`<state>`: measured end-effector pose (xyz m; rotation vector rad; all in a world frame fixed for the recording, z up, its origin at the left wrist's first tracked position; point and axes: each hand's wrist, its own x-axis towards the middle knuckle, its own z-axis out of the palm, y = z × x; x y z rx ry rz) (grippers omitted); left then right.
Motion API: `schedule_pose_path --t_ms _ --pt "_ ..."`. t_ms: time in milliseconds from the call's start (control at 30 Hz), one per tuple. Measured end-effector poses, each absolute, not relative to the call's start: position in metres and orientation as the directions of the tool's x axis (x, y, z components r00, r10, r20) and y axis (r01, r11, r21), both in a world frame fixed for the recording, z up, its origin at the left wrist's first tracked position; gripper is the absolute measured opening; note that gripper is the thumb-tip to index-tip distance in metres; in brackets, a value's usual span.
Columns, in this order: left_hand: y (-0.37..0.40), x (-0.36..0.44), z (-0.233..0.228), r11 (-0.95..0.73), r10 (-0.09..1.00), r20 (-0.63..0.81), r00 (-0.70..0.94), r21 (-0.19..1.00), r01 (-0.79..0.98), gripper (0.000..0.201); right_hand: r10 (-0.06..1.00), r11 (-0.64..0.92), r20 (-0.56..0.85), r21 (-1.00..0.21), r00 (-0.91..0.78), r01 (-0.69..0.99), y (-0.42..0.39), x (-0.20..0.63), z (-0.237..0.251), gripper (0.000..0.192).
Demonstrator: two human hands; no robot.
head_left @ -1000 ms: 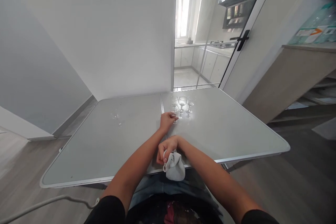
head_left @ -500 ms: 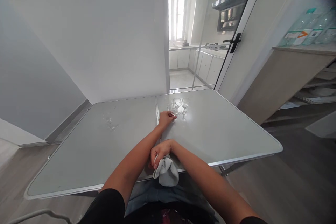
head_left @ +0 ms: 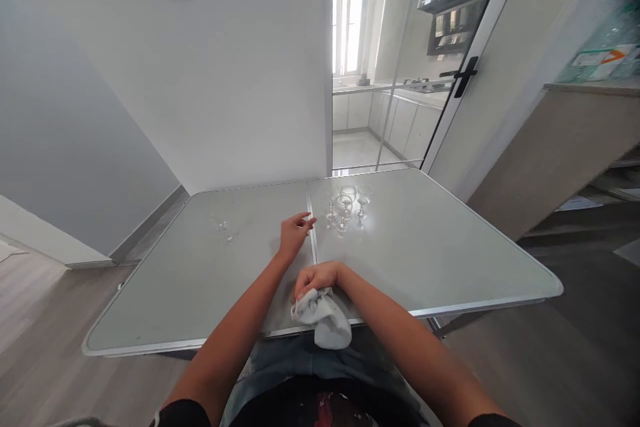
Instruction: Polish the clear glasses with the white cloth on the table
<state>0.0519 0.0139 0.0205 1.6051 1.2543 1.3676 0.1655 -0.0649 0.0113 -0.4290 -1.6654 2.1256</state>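
On the grey folding table (head_left: 430, 247) | left hand (head_left: 293, 233) spread, empty, fingers loose above the centre seam, just left of the cluster of small stemmed glasses (head_left: 345, 203) | right hand (head_left: 315, 278) at near edge, fist pinching grey cloth (head_left: 323, 317) | lone glass (head_left: 223, 225) far left

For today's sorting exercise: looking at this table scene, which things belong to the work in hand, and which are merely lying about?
In hand:
- grey cloth, bunched in the right hand
- cluster of stemmed glasses, just beyond the open left hand
- lone glass, apart at far left
- folding table

Lying about:
- bottles on the side counter
- sliding kitchen door
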Motion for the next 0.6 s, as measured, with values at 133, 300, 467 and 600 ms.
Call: schedule_pose_path --t_ms 133,300,467,600 --pt "-0.01 -0.032 0.045 -0.378 0.704 0.541 -0.461 0.834 0.401 0.031 0.917 -0.286 -0.073 -0.806 -0.391 -0.519 -0.044 0.165 0.007 0.033" --pt "-0.023 -0.107 0.045 -0.272 0.395 0.631 -0.668 0.774 0.571 0.028 0.983 -0.113 -0.183 -0.59 -0.003 -0.799 -0.008 0.175 0.011 0.027" --pt "-0.009 -0.129 0.016 0.012 0.479 0.543 -0.689 0.781 0.624 0.069 0.975 -0.083 -0.22 -0.496 0.034 -0.864 -0.001 0.184 0.007 0.025" --pt "0.003 -0.138 0.002 0.008 0.588 0.465 -0.662 0.815 0.58 0.067 0.976 -0.213 -0.16 -0.53 -0.15 -0.821 -0.012 0.181 0.009 0.042"
